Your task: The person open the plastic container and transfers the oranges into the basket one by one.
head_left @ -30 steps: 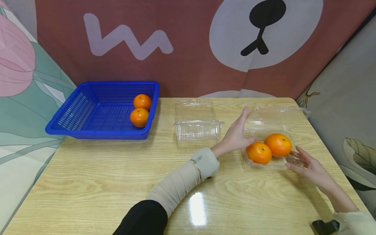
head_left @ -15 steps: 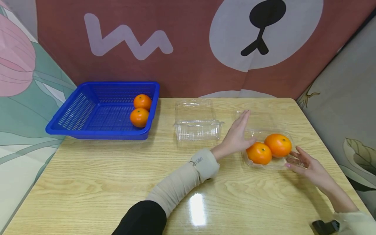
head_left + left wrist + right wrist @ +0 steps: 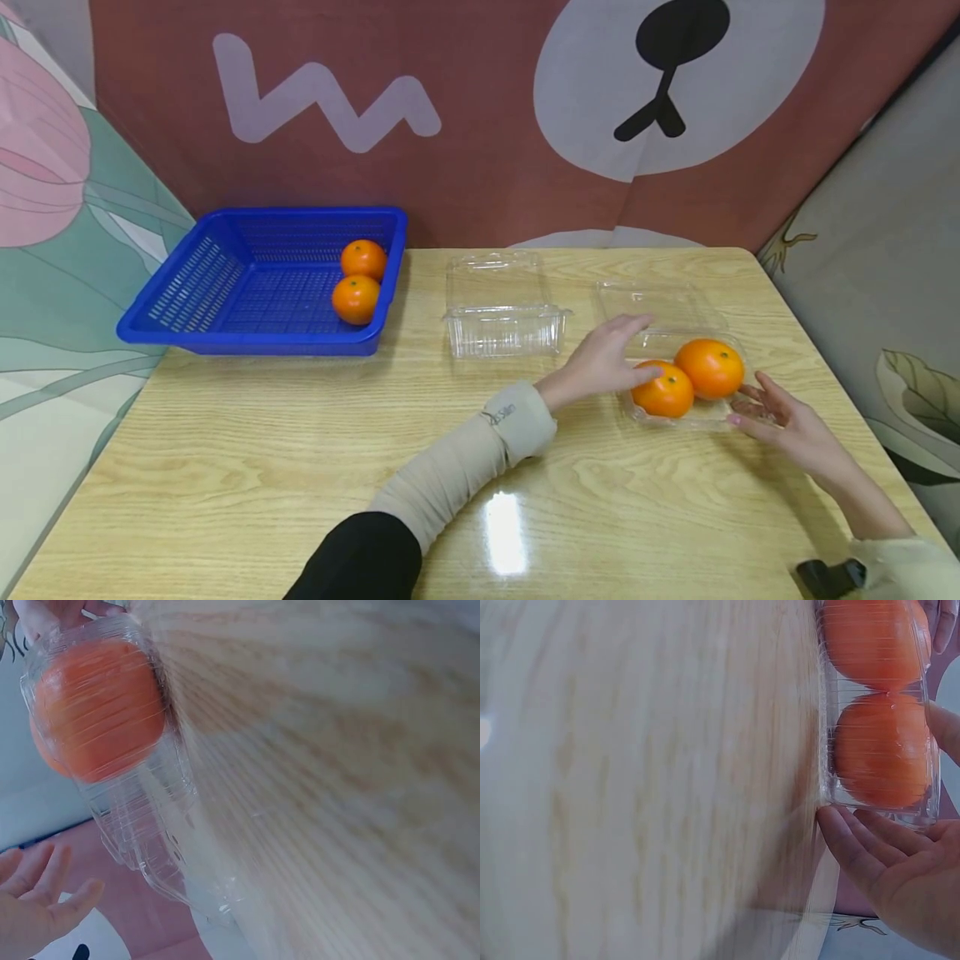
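In the head view, a clear plastic clamshell box [image 3: 701, 423] lies with its lid [image 3: 660, 304] folded back. Side by side in it are a left orange [image 3: 663, 390] and a right orange [image 3: 709, 368]. My left hand [image 3: 600, 358] hovers at the box's left end, fingers spread and holding nothing, thumb overlapping the left orange. At the opposite end, my right hand [image 3: 787, 425] holds the box by its corner. The right wrist view shows its fingertips [image 3: 840, 829] against the end wall and the thumb along the side.
A second clear clamshell box [image 3: 506, 332], lid up, stands left of my left hand. Further left, a blue basket [image 3: 258, 340] holds two more oranges [image 3: 356, 300] by its right wall. A patterned cloth backdrop [image 3: 480, 183] rises behind the table [image 3: 300, 467].
The lid of the right box has swung back and come to rest behind the box. My left hand has lowered slightly, its fingers bending toward the box. The right hand has stayed put.
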The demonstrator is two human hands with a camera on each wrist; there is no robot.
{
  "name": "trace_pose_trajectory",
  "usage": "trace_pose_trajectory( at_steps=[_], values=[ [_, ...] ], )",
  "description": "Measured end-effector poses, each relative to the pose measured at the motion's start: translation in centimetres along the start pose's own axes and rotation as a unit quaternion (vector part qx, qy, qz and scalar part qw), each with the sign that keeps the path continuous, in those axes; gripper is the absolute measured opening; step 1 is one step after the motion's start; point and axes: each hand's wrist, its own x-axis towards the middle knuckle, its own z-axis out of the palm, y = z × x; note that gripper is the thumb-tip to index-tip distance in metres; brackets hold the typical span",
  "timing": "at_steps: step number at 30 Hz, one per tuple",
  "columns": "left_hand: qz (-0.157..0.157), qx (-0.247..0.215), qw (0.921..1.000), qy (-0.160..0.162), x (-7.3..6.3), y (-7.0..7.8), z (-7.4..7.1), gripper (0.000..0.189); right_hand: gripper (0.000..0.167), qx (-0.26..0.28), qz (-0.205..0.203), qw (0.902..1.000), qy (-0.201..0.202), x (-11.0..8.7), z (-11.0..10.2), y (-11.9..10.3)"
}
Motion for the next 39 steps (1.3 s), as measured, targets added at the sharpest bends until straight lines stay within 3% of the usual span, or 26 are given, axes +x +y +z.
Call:
trace_pose_trajectory(
  at_steps=[8,19,39],
  values=[
    [0.001,0.056,0.9962,-0.067,-0.1,0.2,0.4,0.082,0.085,0.024,-0.009,0.9997,0.005,-0.1,0.2,-0.2],
    [0.025,0.138,0.9855,-0.095,0.3,0.0,1.7,0.089,0.086,0.014,-0.005,0.9999,0.006,0.0,0.3,-0.4],
    [0.008,0.119,0.9804,-0.157,1.0,0.8,2.4,0.077,0.085,0.011,-0.002,0.9999,0.002,0.0,0.2,-0.4]
  ],
)
